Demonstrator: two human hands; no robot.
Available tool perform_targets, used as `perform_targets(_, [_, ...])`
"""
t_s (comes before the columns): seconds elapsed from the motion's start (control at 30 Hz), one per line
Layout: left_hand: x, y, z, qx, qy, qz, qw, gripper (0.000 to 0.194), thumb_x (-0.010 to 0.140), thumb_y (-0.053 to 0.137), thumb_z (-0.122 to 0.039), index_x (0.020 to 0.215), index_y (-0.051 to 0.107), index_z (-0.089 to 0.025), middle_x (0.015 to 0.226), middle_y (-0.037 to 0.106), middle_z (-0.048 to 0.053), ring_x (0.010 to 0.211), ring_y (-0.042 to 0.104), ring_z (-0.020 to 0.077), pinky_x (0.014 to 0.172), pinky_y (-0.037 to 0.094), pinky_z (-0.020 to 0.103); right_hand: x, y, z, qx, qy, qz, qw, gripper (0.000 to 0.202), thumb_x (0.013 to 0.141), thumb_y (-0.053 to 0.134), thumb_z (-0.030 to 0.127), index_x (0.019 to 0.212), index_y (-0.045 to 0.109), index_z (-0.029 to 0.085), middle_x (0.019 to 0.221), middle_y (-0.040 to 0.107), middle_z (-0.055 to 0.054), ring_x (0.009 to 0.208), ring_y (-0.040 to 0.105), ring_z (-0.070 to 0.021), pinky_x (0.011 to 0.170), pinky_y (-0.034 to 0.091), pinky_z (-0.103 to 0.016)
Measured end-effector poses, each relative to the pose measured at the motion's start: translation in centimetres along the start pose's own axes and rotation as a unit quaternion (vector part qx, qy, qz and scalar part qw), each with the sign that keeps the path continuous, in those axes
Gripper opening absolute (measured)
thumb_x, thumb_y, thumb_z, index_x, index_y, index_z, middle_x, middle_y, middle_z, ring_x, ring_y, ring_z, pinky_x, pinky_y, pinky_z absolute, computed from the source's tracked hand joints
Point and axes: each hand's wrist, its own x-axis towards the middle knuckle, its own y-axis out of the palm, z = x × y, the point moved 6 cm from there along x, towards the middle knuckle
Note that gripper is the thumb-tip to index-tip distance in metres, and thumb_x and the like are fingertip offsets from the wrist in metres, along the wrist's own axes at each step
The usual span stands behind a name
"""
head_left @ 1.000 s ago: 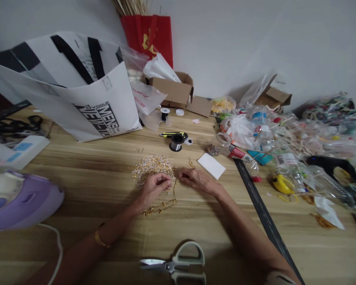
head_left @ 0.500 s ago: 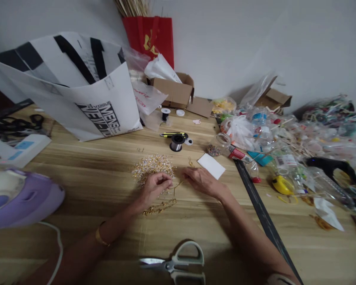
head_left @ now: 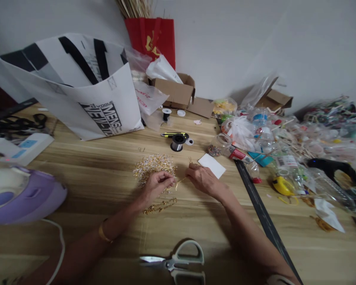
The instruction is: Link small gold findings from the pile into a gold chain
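Beside the bead pile point(head_left: 152, 165) on the tabletop point(head_left: 103, 162), the left hand point(head_left: 154, 189) had its fingers closed on a thin gold strand point(head_left: 181, 181), apparently steadying one end. The gold chain point(head_left: 158, 207) lay just nearer the wearer than the pile, seemingly within reach; the scissors point(head_left: 167, 265) lay nearer still, clear of both hands. Right of the pile, the right hand point(head_left: 204, 180) appeared to pinch the strand's other end, presumably keeping it extended.

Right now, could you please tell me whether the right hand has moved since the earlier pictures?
Yes, the right hand has shifted slightly rightward, judged against the white card.
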Motion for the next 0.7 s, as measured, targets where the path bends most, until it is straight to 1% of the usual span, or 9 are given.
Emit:
perform_targets(0.13, [0.1,0.0,-0.1,-0.011,0.011,0.004,1.0,0.016,0.072,0.068,-0.028,0.073,0.064,-0.013,0.067,0.067,0.003,0.064,0.06,0.0129,0.063,0.047,0.024,-0.3,-0.9,0.1,0.06,-0.03,-0.04,0.997,0.014,0.091,0.049,0.016,0.089,0.062,0.016,0.091,0.059,-0.008,0.075,0.056,-0.015,0.063,0.034,-0.024])
perform_targets(0.23, [0.2,0.1,-0.2,-0.025,0.02,0.006,0.999,0.019,0.071,0.069,-0.031,0.071,0.064,-0.013,0.066,0.066,0.003,0.063,0.059,0.0122,0.062,0.047,0.024,-0.5,-1.6,0.2,0.159,-0.063,-0.063,0.983,0.01,0.09,0.052,0.016,0.087,0.061,0.016,0.088,0.057,-0.005,0.073,0.054,-0.0134,0.064,0.036,-0.023])
perform_targets(0.33, [0.5,0.4,-0.2,-0.04,0.023,0.009,0.999,0.022,0.069,0.07,-0.034,0.069,0.063,-0.013,0.064,0.065,0.002,0.061,0.058,0.0116,0.06,0.046,0.023,-0.4,-1.8,-0.3,0.302,-0.072,-0.074,0.948,0.008,0.088,0.052,0.016,0.086,0.06,0.016,0.088,0.056,-0.004,0.071,0.053,-0.0121,0.065,0.039,-0.023])
perform_targets(0.43, [0.7,0.7,-0.2,-0.042,0.027,0.019,0.999,0.025,0.069,0.07,-0.036,0.067,0.062,-0.013,0.062,0.063,0.001,0.059,0.056,0.0111,0.06,0.046,0.023,0.0,-1.3,-1.0,0.416,-0.056,-0.071,0.905,0.009,0.089,0.053,0.022,0.085,0.059,0.015,0.088,0.056,-0.004,0.076,0.053,-0.0131,0.065,0.041,-0.023])
perform_targets(0.53, [0.9,0.8,-0.1,-0.034,0.029,0.013,0.999,0.024,0.069,0.07,-0.036,0.069,0.063,-0.013,0.061,0.061,0.0,0.057,0.055,0.0104,0.058,0.044,0.022,0.4,-0.7,-1.4,0.467,-0.053,-0.065,0.88,0.018,0.089,0.055,0.031,0.083,0.059,0.015,0.085,0.056,-0.003,0.076,0.052,-0.013,0.065,0.04,-0.023])
perform_targets(0.6, [1.0,0.8,0.0,-0.034,0.031,0.008,0.999,0.024,0.069,0.07,-0.036,0.071,0.064,-0.013,0.064,0.063,0.001,0.057,0.055,0.0101,0.056,0.043,0.022,0.6,-0.2,-1.3,0.492,-0.064,-0.049,0.867,0.02,0.088,0.056,0.034,0.083,0.059,0.015,0.083,0.055,-0.003,0.075,0.051,-0.0123,0.065,0.039,-0.023])
perform_targets(0.7, [1.0,1.1,0.2,-0.041,0.02,0.029,0.999,0.025,0.068,0.071,-0.037,0.072,0.064,-0.013,0.065,0.064,0.001,0.057,0.056,0.0106,0.055,0.043,0.022,0.8,0.6,-1.1,0.523,-0.065,-0.021,0.85,0.022,0.087,0.057,0.037,0.085,0.059,0.015,0.08,0.056,-0.002,0.07,0.049,-0.0115,0.063,0.038,-0.022])
